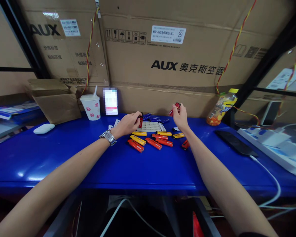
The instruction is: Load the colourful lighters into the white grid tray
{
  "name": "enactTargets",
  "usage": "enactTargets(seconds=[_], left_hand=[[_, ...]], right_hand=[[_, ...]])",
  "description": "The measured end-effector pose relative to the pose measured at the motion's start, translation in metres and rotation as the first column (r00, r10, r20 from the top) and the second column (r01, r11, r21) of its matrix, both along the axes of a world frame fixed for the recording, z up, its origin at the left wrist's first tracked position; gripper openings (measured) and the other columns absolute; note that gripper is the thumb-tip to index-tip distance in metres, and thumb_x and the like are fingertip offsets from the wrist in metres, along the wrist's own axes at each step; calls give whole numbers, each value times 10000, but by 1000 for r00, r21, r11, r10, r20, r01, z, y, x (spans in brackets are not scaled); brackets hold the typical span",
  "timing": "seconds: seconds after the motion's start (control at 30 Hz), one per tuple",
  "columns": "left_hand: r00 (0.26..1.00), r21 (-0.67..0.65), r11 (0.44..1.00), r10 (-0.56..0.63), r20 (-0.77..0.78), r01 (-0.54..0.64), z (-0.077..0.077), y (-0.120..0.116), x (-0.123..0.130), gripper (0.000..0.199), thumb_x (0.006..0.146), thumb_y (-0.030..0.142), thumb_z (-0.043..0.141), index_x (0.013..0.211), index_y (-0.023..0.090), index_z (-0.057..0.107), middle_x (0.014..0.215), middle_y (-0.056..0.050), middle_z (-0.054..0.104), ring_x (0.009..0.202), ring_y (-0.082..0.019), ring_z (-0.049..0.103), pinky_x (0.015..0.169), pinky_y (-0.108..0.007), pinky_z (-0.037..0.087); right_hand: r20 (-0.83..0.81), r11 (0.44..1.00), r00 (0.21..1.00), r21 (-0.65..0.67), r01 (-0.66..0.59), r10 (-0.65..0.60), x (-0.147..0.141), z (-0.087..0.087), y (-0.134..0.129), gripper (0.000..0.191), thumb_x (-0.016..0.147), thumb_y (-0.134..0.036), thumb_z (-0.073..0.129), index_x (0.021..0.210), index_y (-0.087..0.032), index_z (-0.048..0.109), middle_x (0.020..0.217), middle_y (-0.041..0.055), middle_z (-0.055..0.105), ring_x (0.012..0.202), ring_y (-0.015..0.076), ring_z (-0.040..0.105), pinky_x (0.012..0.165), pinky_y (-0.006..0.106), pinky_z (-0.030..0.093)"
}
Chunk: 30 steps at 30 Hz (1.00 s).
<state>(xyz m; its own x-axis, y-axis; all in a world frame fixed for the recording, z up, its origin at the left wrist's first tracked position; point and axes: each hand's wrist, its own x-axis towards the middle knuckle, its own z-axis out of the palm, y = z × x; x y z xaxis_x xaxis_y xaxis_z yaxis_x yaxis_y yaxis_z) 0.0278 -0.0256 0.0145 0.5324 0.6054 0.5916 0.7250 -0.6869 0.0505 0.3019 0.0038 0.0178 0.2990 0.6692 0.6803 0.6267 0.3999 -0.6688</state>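
My left hand (pixel 130 124), with a metal watch on the wrist, is closed on a red lighter (pixel 140 122) at the left end of a pale compartment tray (pixel 150 126). Whether that lighter touches the tray I cannot tell. Raised to the right behind the tray, my right hand (pixel 180 118) grips a dark red lighter (pixel 172 112) between its fingers. In front of the tray lie several loose lighters, among them an orange-red lighter (pixel 154 143) and a yellow lighter (pixel 138 140). Blue lighters (pixel 154 118) lie behind it, and a white lighter (pixel 116 122) is by my left hand.
On the blue table (pixel 162 171) a paper cup with straw (pixel 91 107), a lit phone (pixel 111 101) and a white case (pixel 44 128) stand left. A drink bottle (pixel 222 108), a dark phone (pixel 235 143) and a power strip (pixel 273 148) are right. Large cartons (pixel 187 49) form the back.
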Motion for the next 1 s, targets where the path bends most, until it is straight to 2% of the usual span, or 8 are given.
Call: enactTargets(seconds=[0.13,0.27,0.37,0.47,0.63,0.7,0.87,1.0], left_hand=[[1000,0,1000,0,4,0,0,0,0,269,900,181,398,1112,133,556,881,-105,697,708,-174,617,642,-308,418],[1000,-24,1000,14,-5,-14,1,-1,1,275,906,186,394,1123,127,551,903,-120,700,729,-186,629,650,-316,423],[1000,-45,999,23,-4,-23,1,-2,1,279,910,190,391,1131,127,547,922,-127,700,750,-193,637,660,-321,427],[1000,-51,999,15,-4,-16,2,-2,1,285,915,196,381,1137,123,545,927,-136,699,761,-199,639,669,-330,429],[1000,-59,998,25,-5,-25,2,-2,1,295,915,201,375,1147,125,541,933,-137,700,753,-200,636,671,-336,433],[1000,-56,998,25,-8,-25,1,-2,1,297,913,198,375,1148,120,539,938,-141,700,754,-203,635,672,-339,435],[1000,-37,999,14,-1,-14,1,-1,0,291,913,197,369,1136,127,543,921,-133,700,742,-201,633,662,-337,440],[1000,-17,1000,10,4,-10,0,-1,0,274,914,201,375,1120,142,546,897,-115,702,719,-190,631,643,-327,430]], right_hand=[[-309,941,908,-97,-324,281,-5,-4,3,275,811,-502,481,858,-247,390,654,-19,551,507,141,532,511,278,415],[-314,903,888,-164,-398,335,-14,-1,-3,306,801,-522,528,748,-234,443,446,-67,391,376,102,371,401,238,287],[-315,824,876,-328,-461,365,-23,2,-11,461,858,-608,391,604,-226,432,380,-51,319,346,92,284,376,248,228],[-277,799,894,-408,-442,354,-32,1,-16,498,899,-576,305,553,-232,409,371,-32,316,349,104,296,384,258,253],[-149,873,940,-349,-341,308,-42,-2,-13,433,915,-450,294,569,-229,430,424,-3,395,396,125,375,422,256,319],[-146,880,943,-339,-333,300,-45,-1,-14,442,913,-431,287,558,-223,448,423,5,410,409,127,396,438,255,334],[-161,864,943,-380,-331,291,-48,5,-22,543,878,-604,312,504,-228,431,392,7,377,431,136,413,462,269,351],[-166,871,944,-366,-327,285,-50,5,-23,501,879,-597,294,542,-242,395,447,13,387,464,152,419,486,289,371]])
